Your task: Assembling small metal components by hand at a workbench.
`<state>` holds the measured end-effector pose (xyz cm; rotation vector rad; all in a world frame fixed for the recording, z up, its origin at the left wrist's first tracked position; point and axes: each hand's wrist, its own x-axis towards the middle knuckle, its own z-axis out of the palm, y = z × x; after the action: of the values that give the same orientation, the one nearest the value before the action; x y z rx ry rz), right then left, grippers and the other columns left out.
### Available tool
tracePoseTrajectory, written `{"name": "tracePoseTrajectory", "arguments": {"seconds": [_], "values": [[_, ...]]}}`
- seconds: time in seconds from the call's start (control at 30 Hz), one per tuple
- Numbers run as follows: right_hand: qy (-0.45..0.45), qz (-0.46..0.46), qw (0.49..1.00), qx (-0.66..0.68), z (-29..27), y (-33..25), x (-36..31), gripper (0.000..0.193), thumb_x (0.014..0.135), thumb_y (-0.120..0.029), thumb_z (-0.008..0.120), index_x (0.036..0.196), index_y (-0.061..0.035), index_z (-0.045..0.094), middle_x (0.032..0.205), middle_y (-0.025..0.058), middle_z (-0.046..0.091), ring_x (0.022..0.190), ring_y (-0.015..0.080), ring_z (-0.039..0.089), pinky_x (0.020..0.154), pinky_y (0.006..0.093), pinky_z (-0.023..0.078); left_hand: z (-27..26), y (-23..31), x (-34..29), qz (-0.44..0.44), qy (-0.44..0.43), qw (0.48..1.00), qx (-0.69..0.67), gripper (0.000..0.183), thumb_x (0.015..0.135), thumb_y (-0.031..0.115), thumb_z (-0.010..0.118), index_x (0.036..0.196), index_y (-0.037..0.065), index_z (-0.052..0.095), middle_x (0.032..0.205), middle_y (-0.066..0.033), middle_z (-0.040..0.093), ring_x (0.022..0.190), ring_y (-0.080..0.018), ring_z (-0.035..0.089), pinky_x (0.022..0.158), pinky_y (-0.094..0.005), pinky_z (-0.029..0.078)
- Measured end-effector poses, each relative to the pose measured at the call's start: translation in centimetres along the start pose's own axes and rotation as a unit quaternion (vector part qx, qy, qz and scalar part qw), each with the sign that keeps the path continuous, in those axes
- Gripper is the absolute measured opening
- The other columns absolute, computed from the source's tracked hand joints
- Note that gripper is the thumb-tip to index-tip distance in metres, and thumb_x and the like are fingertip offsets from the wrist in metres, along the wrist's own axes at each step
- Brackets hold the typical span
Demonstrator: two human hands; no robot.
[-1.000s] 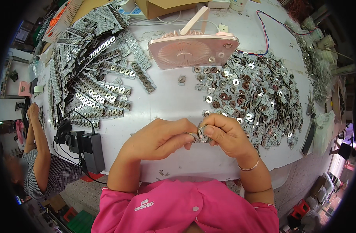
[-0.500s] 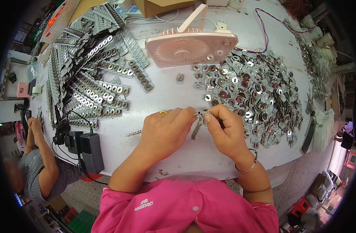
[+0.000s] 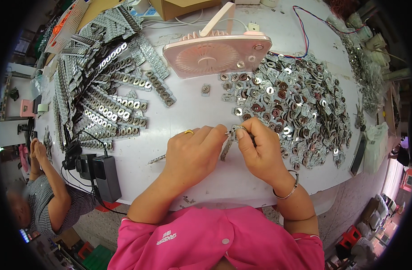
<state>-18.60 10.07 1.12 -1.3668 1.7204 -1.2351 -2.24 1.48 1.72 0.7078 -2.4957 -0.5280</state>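
The right hand (image 3: 263,146) pinches a small silver metal piece (image 3: 234,129); at the piece's nine o'clock curls the left hand (image 3: 190,153), its hidden grip impossible to tell. Beyond, silver metal strips (image 3: 108,112) fan at ten, loose silver-and-brown metal plates (image 3: 305,114) heap at two, a pale-pink plastic fan (image 3: 207,58) stands at twelve.

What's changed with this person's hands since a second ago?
The left hand and right hand have moved forward, away from the pink shirt, both still gripping small metal pieces; a narrow strip now shows between them. No release is visible. The pink fan, loose pile and strip stack stayed put.
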Motion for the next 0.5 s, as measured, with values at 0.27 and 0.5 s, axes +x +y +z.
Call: {"name": "tracePoseTrajectory", "arguments": {"seconds": [0.27, 0.5], "values": [[-0.032, 0.121, 0.983, 0.134, 0.3, 0.0, -0.2, 0.018, 0.098, -0.015, 0.057, 0.088, -0.0002, 0.056, 0.066, 0.0049, 0.053, 0.059, 0.0082, 0.045, 0.053, 0.0271, 0.039, -0.2, -0.6, 0.0, 0.005, 0.033, 0.999, -0.028, 0.017, 0.084, 0.011, 0.069, 0.099, 0.010, 0.061, 0.066, -0.0034, 0.055, 0.049, -0.0217, 0.056, 0.045, -0.0346, 0.043], [0.014, 0.093, 0.991, 0.093, 0.8, -0.2, 0.1, 0.014, 0.095, -0.011, 0.059, 0.087, 0.0004, 0.056, 0.066, 0.0063, 0.056, 0.058, 0.0105, 0.047, 0.054, 0.0291, 0.041, -0.4, -0.6, 0.0, 0.005, -0.046, 0.998, -0.044, 0.023, 0.082, 0.003, 0.067, 0.105, 0.004, 0.062, 0.075, -0.0089, 0.062, 0.059, -0.0274, 0.061, 0.053, -0.0376, 0.046]]}}
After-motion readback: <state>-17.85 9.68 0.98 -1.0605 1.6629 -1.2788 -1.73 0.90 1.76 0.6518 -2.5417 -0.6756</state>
